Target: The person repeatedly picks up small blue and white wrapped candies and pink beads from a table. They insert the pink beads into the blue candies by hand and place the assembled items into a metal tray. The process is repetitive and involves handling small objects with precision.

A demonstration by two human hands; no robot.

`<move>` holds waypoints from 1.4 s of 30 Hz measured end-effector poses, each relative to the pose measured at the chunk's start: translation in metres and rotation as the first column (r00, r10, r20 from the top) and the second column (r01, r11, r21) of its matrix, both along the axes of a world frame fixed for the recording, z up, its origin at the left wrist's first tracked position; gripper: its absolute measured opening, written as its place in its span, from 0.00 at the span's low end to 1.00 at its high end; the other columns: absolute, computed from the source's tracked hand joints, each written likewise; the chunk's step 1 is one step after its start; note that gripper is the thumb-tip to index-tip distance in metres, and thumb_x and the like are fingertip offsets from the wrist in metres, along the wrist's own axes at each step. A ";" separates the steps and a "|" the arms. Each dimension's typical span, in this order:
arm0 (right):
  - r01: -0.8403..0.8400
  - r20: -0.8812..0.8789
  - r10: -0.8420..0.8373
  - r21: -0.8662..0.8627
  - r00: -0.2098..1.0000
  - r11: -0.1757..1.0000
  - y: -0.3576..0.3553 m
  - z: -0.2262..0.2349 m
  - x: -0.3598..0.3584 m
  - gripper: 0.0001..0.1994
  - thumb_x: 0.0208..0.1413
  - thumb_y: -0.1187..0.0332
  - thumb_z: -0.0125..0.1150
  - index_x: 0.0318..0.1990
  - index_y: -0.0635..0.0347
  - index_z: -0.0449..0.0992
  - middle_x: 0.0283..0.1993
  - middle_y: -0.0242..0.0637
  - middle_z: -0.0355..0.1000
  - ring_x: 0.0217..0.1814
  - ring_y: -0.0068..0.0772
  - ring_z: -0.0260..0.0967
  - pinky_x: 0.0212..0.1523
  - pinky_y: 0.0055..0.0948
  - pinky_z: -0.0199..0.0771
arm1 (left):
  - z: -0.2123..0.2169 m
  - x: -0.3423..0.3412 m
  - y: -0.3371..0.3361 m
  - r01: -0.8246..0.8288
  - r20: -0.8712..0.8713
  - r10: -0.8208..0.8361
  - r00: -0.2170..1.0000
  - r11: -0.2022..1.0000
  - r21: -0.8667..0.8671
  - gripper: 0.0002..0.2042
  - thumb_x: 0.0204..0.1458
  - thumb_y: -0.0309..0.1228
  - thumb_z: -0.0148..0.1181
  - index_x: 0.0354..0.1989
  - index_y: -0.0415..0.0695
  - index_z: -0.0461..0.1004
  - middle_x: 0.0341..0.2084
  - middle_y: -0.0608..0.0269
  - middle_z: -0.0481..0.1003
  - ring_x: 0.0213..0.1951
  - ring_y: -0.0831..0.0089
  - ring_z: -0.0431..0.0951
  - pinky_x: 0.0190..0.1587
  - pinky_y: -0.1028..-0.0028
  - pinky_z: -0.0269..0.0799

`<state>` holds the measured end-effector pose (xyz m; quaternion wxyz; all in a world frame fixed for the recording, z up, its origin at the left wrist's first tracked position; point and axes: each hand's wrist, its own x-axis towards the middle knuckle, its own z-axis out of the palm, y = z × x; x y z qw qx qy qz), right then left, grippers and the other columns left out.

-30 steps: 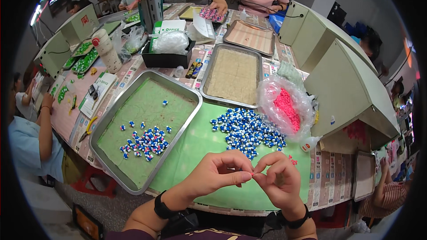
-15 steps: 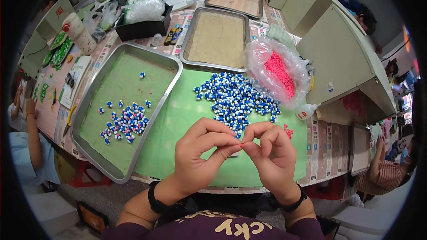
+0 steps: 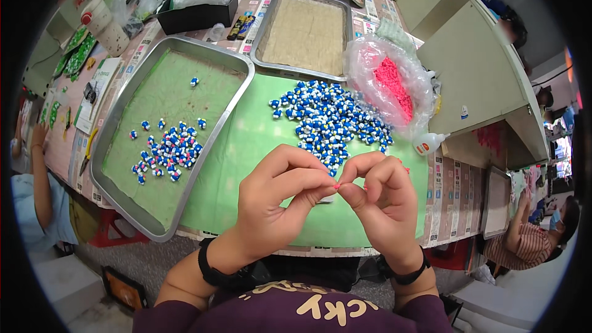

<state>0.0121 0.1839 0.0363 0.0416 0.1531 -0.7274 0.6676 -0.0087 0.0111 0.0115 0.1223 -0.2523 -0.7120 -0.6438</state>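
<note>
My left hand (image 3: pixel 271 200) and my right hand (image 3: pixel 391 206) meet over the green sheet (image 3: pixel 246 142), both closed in fingertip pinches. Between their fingertips is a tiny pink piece (image 3: pixel 337 186), mostly hidden by the fingers. Just beyond them lies a heap of small blue-and-white figures (image 3: pixel 333 117). A metal tray (image 3: pixel 148 86) with a green lining, on the left, holds more such figures (image 3: pixel 169 151), some showing pink bits. Past the heap on the right, a clear plastic bag (image 3: pixel 364 65) lies open around many pink pieces (image 3: pixel 394 89).
A white squeeze bottle (image 3: pixel 430 143) lies by the bag. Behind the heap stands a metal tray (image 3: pixel 302 34) lined in beige. Grey cabinet panels (image 3: pixel 475 74) bound the right side. Yellow-handled pliers (image 3: pixel 89 148) lie left of the green tray. Other people sit at both sides.
The view has tilted slightly, so the table items sit higher in the picture. Both hands keep their pinch on the pink piece. The loose pink bits at right are now mostly behind my right hand.
</note>
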 end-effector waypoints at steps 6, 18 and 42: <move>-0.092 -0.098 0.121 0.261 0.988 0.961 0.008 0.005 -0.012 0.11 0.49 0.88 0.56 0.29 0.62 0.62 0.34 0.39 0.67 0.35 0.33 0.66 0.36 0.27 0.67 | -0.004 -0.004 -0.008 0.079 0.040 -0.075 0.996 0.989 -0.125 0.10 0.46 0.17 0.66 0.37 0.40 0.80 0.35 0.59 0.74 0.35 0.73 0.76 0.36 0.77 0.74; -0.091 -0.113 0.328 0.831 0.938 0.548 0.016 -0.007 -0.028 0.09 0.45 0.82 0.51 0.31 0.56 0.65 0.29 0.34 0.65 0.36 0.39 0.66 0.43 0.36 0.59 | -0.011 -0.001 -0.031 -0.041 0.537 -0.116 0.836 0.962 0.271 0.13 0.55 0.18 0.58 0.49 0.36 0.76 0.42 0.62 0.75 0.41 0.77 0.77 0.45 0.77 0.75; 0.048 -0.154 -0.017 0.197 0.988 0.979 -0.003 0.006 -0.017 0.13 0.52 0.82 0.62 0.28 0.56 0.62 0.34 0.35 0.72 0.35 0.30 0.68 0.44 0.29 0.60 | -0.002 0.000 -0.011 0.060 0.514 -0.354 0.782 0.863 0.502 0.12 0.52 0.16 0.63 0.44 0.35 0.73 0.41 0.57 0.77 0.44 0.73 0.79 0.47 0.75 0.77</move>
